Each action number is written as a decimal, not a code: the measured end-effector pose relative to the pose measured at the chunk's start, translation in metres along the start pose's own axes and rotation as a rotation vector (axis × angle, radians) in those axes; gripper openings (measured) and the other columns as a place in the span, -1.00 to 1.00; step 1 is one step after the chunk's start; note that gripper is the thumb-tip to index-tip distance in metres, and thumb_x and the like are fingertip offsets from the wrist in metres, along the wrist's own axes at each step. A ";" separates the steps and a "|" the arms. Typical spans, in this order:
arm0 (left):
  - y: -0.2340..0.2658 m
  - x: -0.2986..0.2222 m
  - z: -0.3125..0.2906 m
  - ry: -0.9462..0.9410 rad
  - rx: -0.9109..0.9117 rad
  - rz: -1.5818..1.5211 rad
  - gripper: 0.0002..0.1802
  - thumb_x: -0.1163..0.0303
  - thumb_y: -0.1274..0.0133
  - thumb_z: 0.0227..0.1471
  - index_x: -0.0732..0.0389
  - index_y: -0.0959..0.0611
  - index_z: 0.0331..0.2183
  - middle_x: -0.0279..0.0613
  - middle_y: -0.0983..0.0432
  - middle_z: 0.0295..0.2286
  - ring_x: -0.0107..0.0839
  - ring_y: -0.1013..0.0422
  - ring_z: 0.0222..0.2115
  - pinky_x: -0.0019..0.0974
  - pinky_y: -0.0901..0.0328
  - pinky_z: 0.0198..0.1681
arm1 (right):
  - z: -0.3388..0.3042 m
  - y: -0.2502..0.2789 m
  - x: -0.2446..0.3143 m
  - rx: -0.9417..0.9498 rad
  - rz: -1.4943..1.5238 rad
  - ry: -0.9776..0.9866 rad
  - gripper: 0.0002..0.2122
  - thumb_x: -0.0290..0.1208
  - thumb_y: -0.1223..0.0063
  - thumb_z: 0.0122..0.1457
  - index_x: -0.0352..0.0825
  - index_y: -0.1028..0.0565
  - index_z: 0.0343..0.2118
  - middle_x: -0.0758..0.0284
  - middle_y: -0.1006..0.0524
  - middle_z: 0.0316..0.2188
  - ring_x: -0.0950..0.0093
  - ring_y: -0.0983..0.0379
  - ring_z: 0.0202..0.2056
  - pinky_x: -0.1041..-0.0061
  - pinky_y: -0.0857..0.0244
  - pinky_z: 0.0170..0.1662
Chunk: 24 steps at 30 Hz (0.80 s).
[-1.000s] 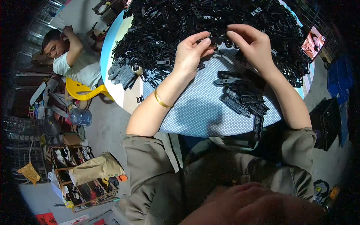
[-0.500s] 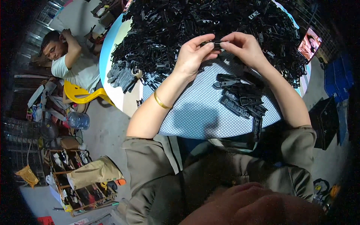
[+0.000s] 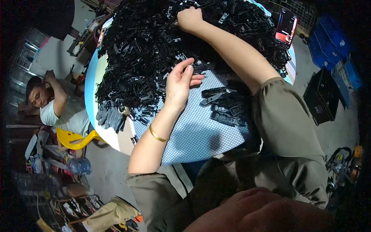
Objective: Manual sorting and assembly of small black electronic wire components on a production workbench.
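A great heap of small, long black clip-like pieces (image 3: 135, 54) covers most of the round table. My right hand (image 3: 190, 19) reaches over to the heap's far part. Its fingers are curled in among the pieces, and what they grip is hidden. My left hand (image 3: 178, 83), with a gold bangle at its wrist, hovers over the heap's near edge. Its fingers are apart, and a black piece lies just past their tips. A smaller group of black clip-like pieces (image 3: 228, 110) sits on the dotted light cloth (image 3: 193, 135) to the right, beside my right sleeve.
Grey gloves (image 3: 112, 116) lie at the heap's left edge. A lit phone (image 3: 286, 29) stands at the table's far right. Blue crates (image 3: 328, 42) and a black box (image 3: 322, 96) are on the floor at right. Another person (image 3: 58, 104) sits at left by a yellow chair (image 3: 71, 139).
My hands have parted. The right has gone far and left into the heap; the left has drawn back a little, its fingers spread. The view has shifted, and the phone's picture has changed.
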<state>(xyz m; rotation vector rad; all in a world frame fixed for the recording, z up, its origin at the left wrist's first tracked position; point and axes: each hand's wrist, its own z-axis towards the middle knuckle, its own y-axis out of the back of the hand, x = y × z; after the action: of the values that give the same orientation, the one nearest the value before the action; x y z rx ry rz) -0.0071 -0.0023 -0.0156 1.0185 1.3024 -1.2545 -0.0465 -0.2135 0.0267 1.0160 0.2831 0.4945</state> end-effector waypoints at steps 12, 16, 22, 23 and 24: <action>0.018 -0.004 0.003 0.033 -0.106 -0.285 -0.63 0.40 0.33 0.11 0.46 -0.23 -0.09 0.02 -0.32 -0.24 -0.19 -0.38 -0.26 -0.36 -0.33 -0.21 | -0.068 0.044 -0.012 -0.084 0.737 0.379 -0.66 -0.48 -0.10 -0.12 -0.35 -0.37 -0.21 0.17 -0.46 -0.27 0.38 -0.42 -0.23 0.48 -0.32 -0.17; 0.008 -0.008 0.006 0.034 -0.088 -0.300 -0.64 0.40 0.32 0.11 0.45 -0.25 -0.10 0.01 -0.32 -0.24 -0.24 -0.38 -0.27 -0.33 -0.33 -0.18 | -0.127 0.072 -0.032 0.022 0.846 0.495 -0.70 -0.49 -0.08 -0.19 -0.35 -0.46 -0.28 0.23 -0.50 -0.39 0.36 -0.46 -0.40 0.51 -0.33 -0.32; 0.009 -0.001 0.004 0.031 -0.089 -0.216 -0.66 0.45 0.34 0.10 0.45 -0.27 -0.11 -0.04 -0.36 -0.29 -0.33 -0.38 -0.30 -0.35 -0.34 -0.20 | -0.146 0.068 -0.030 -0.140 0.684 0.653 -0.69 -0.59 -0.14 -0.26 -0.37 -0.45 -0.33 0.25 -0.46 -0.36 0.34 -0.39 -0.32 0.50 -0.32 -0.30; 0.009 -0.001 0.004 0.032 -0.091 -0.194 -0.66 0.45 0.33 0.10 0.44 -0.28 -0.11 -0.06 -0.37 -0.30 -0.34 -0.38 -0.30 -0.36 -0.34 -0.20 | -0.147 0.067 -0.028 -0.145 0.691 0.653 -0.69 -0.59 -0.14 -0.26 -0.37 -0.45 -0.33 0.25 -0.46 -0.36 0.34 -0.39 -0.32 0.50 -0.32 -0.30; 0.009 0.001 0.004 0.017 -0.095 -0.151 -0.67 0.45 0.33 0.09 0.43 -0.30 -0.12 -0.06 -0.37 -0.30 -0.37 -0.38 -0.31 -0.37 -0.34 -0.20 | -0.149 0.065 -0.028 -0.174 0.680 0.669 -0.69 -0.60 -0.14 -0.29 -0.38 -0.45 -0.35 0.26 -0.46 -0.37 0.34 -0.38 -0.34 0.50 -0.32 -0.31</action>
<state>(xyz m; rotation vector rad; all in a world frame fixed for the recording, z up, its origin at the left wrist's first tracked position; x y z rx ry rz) 0.0017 -0.0059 -0.0170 0.8781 1.4606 -1.2861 -0.1542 -0.0900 0.0077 0.7315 0.4763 1.4591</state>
